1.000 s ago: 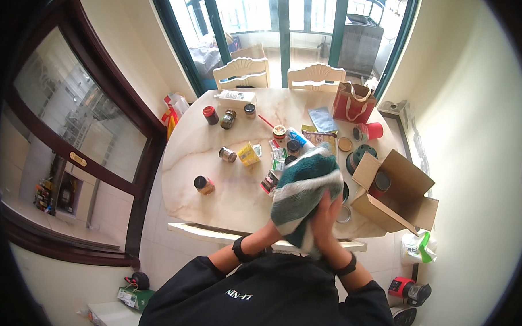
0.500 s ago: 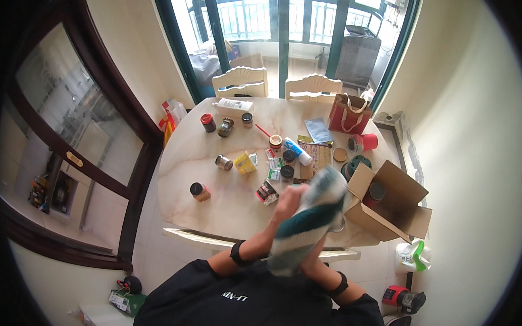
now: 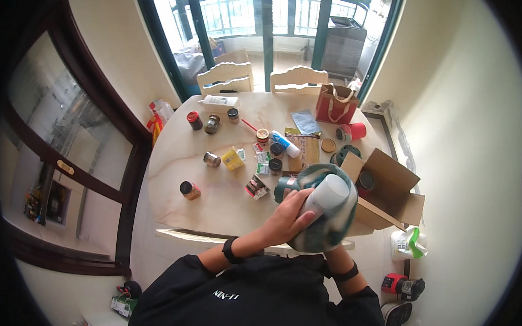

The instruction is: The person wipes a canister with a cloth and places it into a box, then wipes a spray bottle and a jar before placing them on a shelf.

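My left hand (image 3: 291, 216) is wrapped round a pale white cylinder (image 3: 327, 195), which has a rounded, smooth top and tilts away from me. A green-and-white striped cloth (image 3: 340, 223) surrounds the cylinder's far and right sides. My right hand is hidden behind the cloth; just its forearm (image 3: 340, 263) with a dark wristband shows. On the table past my left hand sits a dark green container (image 3: 284, 188). Close by lies a black-and-pink cup (image 3: 256, 187) on its side.
An open cardboard box (image 3: 395, 188) stands at the table's right edge with a can (image 3: 366, 180) inside. Several jars, packets and a white-and-blue tube (image 3: 284, 144) cover the middle. A red paper bag (image 3: 336, 106) stands at the back right, and chairs (image 3: 226, 77) beyond the table.
The cloth, earlier held long and blurred across both hands, is now bunched around the white cylinder, whose top has come into view. My left hand now grips the cylinder. The view has shifted slightly.
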